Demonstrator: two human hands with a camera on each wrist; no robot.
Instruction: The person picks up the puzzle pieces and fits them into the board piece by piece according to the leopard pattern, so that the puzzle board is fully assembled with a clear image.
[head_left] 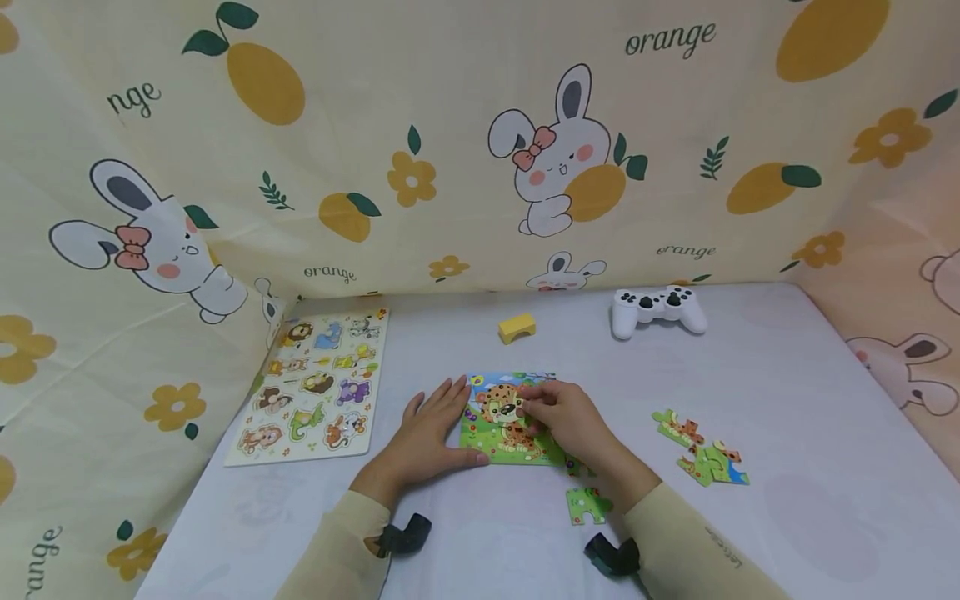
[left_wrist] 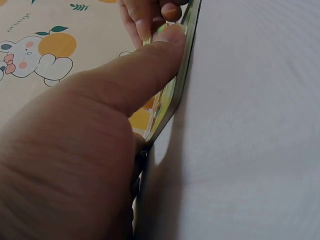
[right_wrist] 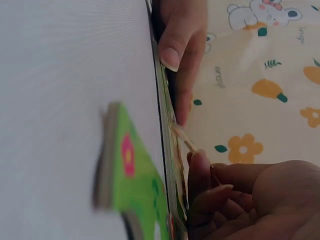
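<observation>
A jigsaw board (head_left: 480,448) with a spotted cartoon leopard lies flat in front of me in the head view. My left hand (head_left: 429,440) rests along its left side with fingers extended. The thumb (left_wrist: 155,62) lies over the board's near edge. My right hand (head_left: 576,421) is over the board's right part, thumb and fingertips pinching a thin puzzle piece (right_wrist: 185,139). That piece is tilted, its lower edge right at the board surface; its printed face is mostly hidden. A loose green puzzle piece (head_left: 585,506) lies near the right wrist, and another is partly covered by that hand.
Several loose puzzle pieces (head_left: 708,460) lie in a cluster to the right. An animal picture board (head_left: 315,450) lies at the left. Farther back are a yellow arched block (head_left: 517,328) and a white game controller (head_left: 658,310). A printed cloth (head_left: 450,125) hangs behind the table.
</observation>
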